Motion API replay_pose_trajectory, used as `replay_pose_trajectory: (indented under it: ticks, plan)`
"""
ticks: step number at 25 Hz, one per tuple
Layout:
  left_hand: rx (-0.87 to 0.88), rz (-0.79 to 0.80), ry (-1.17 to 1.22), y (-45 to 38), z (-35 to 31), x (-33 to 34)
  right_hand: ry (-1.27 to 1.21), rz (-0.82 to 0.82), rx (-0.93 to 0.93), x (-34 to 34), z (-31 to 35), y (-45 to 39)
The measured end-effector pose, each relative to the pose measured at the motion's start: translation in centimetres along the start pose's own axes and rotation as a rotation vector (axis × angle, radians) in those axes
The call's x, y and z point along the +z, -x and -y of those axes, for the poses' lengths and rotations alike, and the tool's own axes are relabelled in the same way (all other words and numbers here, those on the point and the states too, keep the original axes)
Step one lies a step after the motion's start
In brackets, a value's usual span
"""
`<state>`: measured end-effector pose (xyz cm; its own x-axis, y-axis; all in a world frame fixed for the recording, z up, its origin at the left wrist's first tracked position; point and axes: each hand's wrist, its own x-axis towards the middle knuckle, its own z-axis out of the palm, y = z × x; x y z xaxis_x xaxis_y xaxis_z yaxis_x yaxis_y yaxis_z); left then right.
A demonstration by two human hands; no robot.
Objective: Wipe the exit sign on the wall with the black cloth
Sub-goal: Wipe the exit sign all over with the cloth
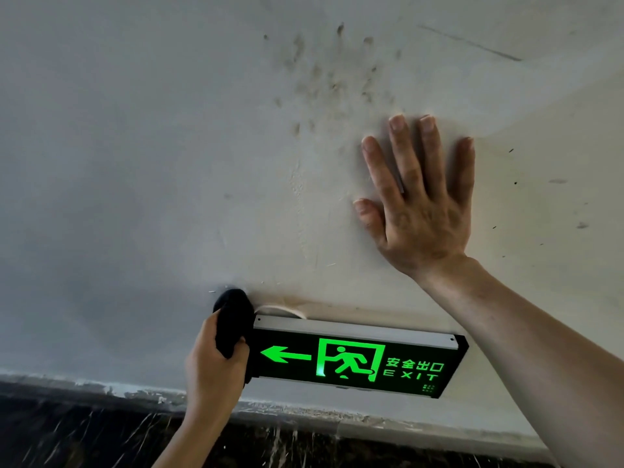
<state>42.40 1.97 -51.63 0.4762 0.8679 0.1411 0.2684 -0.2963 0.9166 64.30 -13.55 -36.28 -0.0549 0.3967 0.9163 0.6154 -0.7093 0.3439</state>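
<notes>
The left hand (216, 363) is clenched around a bunched black cloth (234, 320), pressing it against the left end of the lit green exit sign (354, 361), which is mounted low on the pale wall (135, 163) above a dark marbled skirting (84, 430). The right hand (422, 211) lies flat, fingers spread, on the wall above the sign's right half, holding nothing, beside smudged dark marks (324, 72).

Exit sign (358, 361): left end covered by black cloth (233, 320) and left hand (216, 366). Cloth mostly bunched inside that grip. Both forearms cut by bottom and right frame edges. Small green mark at sign's lower right too small to read.
</notes>
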Motion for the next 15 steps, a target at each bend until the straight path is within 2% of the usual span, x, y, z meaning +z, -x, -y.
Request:
replay_pose_trajectory:
  ticks: [5, 10, 15]
  plan:
    - [-0.006, -0.004, -0.009, 0.3, 0.4, 0.2, 0.011, -0.002, 0.004, -0.1, 0.1, -0.1]
    - [-0.092, 0.013, 0.058, 0.3, 1.4, 0.3, 0.032, -0.022, 0.007, -0.2, 0.2, -0.1]
    - [-0.167, 0.068, 0.007, 0.4, 3.0, 1.0, 0.035, -0.024, 0.006, -0.2, 0.3, -0.2]
